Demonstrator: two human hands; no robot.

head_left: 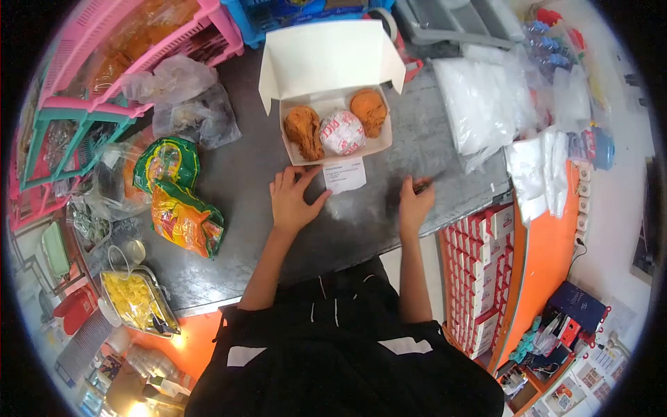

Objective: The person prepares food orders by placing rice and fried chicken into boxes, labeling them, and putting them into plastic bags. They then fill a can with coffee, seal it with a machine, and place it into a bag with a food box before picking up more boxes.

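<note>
An open white cardboard food box (326,52) stands on the dark table with its lid raised. Inside sit two pieces of fried chicken (302,132), one at each side, and a round bundle in red-printed white paper (342,132) between them. A printed paper slip (345,176) lies against the box's front edge. My left hand (295,200) rests with fingers spread at the box's lower left corner and beside the slip. To the right of the slip, my right hand (415,203) is closed around a thin dark object (422,186) that looks like a pen.
Green and orange food packets (184,215) and clear plastic bags (184,97) lie left. Pink and teal baskets (83,111) stand behind them. A tray of yellow food (135,299) is lower left. Plastic bags (479,104) cover the right side, above stacked red-and-white boxes (476,278).
</note>
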